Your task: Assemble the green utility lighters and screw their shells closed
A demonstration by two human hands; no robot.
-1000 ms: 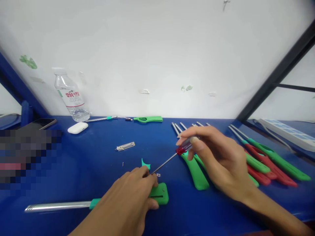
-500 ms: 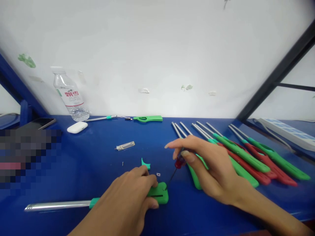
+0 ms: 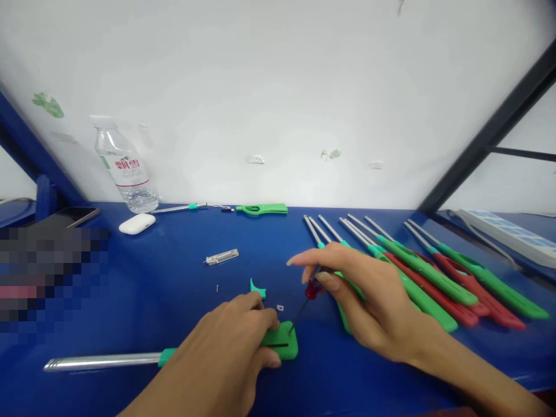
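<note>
Lying on the blue table, a green long-neck lighter (image 3: 282, 341) has its silver tube (image 3: 104, 362) pointing left. My left hand (image 3: 230, 341) is closed around its handle and hides the middle of it. My right hand (image 3: 369, 295) grips a screwdriver (image 3: 311, 289) with a dark red handle, its thin shaft slanting down so that the tip meets the handle's right end, by a screw hole. Just beyond the left hand are a teal trigger (image 3: 258, 289), a small pale piece (image 3: 280, 308) and a tiny screw (image 3: 218, 288). Farther back lies a clear fuel tank (image 3: 221, 257).
Several green and red lighters (image 3: 434, 278) lie in a row at the right, before a power strip (image 3: 512, 234). Along the wall are a green lighter shell (image 3: 263, 209) and a metal tube (image 3: 178, 208). A water bottle (image 3: 128, 168) and white case (image 3: 137, 224) stand left.
My right hand has shifted slightly left with the screwdriver, its tip moving a little along the handle's end. The left hand and the lighter stay in place.
</note>
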